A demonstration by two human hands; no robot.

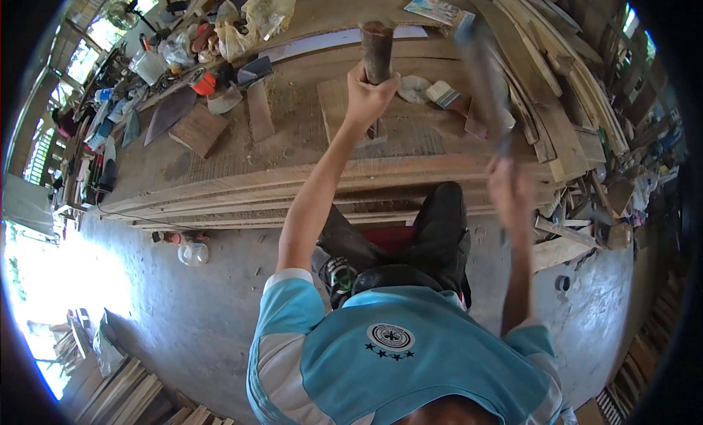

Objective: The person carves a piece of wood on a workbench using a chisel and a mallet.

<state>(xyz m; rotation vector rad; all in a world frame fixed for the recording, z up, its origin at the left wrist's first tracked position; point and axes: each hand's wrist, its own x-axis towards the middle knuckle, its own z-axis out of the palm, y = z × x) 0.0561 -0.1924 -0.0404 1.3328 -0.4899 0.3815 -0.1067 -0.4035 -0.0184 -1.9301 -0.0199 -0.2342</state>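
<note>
In left grip [372, 97], wooden handle [377, 50].

Thick round handle [377, 55]: brown, rough-sided, reddish-brown top, near upright in your left hand [371, 95], lower part mostly hidden | long tool [483, 81]: motion-blurred, gripped in your right hand [510, 187], far end leaning to your left | flat wood piece [333, 105]: pale brown, on your table [245, 153], partly hidden below your left hand

L arm [315, 183] stretched fwd, approx. straight; L hand [372, 97] wrapped in a grip. R arm [520, 271] fwd too, R hand [511, 192] gripping, motion-blurred. Both forearms bare.
</note>
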